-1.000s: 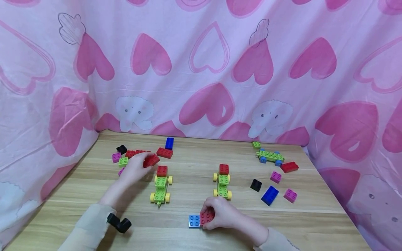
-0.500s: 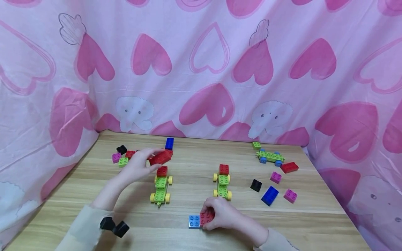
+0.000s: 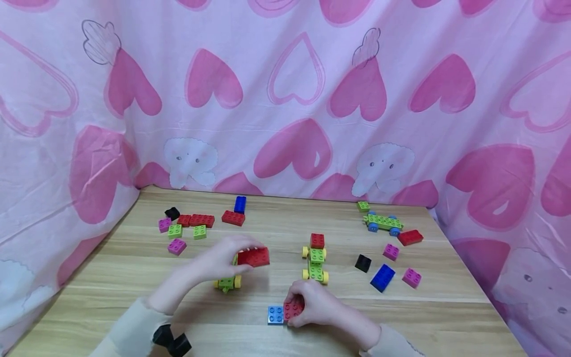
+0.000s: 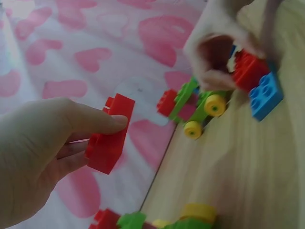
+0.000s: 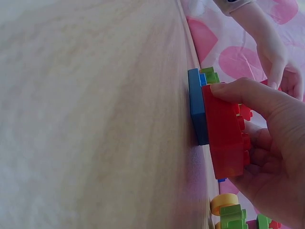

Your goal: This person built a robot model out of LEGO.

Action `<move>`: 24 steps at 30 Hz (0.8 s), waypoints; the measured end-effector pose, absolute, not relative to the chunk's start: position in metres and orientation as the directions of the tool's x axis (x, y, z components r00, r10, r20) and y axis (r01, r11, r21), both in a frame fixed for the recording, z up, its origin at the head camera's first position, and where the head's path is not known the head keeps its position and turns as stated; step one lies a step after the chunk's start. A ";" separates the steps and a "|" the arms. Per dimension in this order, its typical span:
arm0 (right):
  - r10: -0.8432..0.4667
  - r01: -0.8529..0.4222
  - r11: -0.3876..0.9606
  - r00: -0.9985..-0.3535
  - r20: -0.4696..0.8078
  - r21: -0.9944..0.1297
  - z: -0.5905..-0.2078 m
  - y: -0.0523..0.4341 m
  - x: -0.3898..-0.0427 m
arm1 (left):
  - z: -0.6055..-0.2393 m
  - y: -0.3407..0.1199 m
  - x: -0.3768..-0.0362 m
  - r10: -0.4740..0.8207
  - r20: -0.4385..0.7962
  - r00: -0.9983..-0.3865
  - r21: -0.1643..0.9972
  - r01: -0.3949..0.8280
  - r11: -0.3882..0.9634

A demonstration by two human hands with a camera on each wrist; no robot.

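Observation:
My left hand (image 3: 223,259) pinches a long red toy building brick (image 3: 254,257) between thumb and fingers, raised off the table as the left wrist view shows. Behind that hand, partly hidden, stands a green wheeled car base (image 3: 226,283) with yellow wheels. At the front middle, my right hand (image 3: 317,303) grips another red brick (image 3: 292,311), its thumb on one side and fingers on the other. Right beside this brick lies a light blue brick (image 3: 275,315), studs up. A second green car (image 3: 316,271), with a red brick (image 3: 317,241) on its far end, stands just beyond the right hand.
Back left holds a loose group with red bricks (image 3: 202,220), a pink brick (image 3: 177,246) and a black piece (image 3: 172,213). To the right lie a blue-wheeled green car (image 3: 383,223), a dark blue brick (image 3: 382,277) and pink bricks (image 3: 412,277). A patterned curtain (image 3: 285,99) borders the table.
My left hand has lifted the long red brick from the back left group and carried it right and nearer, passing over the left car. The right hand stays where it was.

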State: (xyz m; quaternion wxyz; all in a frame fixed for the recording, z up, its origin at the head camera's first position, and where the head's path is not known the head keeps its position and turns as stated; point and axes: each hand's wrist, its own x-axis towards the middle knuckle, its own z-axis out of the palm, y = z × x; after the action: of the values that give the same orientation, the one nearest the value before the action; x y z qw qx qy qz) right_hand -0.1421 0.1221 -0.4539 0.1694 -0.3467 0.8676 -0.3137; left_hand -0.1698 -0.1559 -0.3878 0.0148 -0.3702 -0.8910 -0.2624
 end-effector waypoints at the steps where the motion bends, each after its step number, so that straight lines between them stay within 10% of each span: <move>1: -0.709 -0.496 0.561 -0.702 -0.075 -0.662 -0.454 0.122 -0.142 | -0.389 -0.153 -0.168 0.669 0.205 -0.714 0.460 0.674 0.578; 24: -0.712 -0.536 0.527 -0.702 0.000 -0.660 -0.456 0.121 -0.140 | -0.420 -0.117 -0.144 0.811 -0.019 -0.585 0.569 0.660 0.490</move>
State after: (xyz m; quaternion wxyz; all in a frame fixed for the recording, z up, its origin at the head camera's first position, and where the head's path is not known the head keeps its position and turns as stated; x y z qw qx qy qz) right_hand -0.1403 0.1213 -0.4560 0.1360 -0.3614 0.8632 -0.3251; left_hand -0.1443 -0.1174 -0.4201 -0.1437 -0.4321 -0.8511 -0.2613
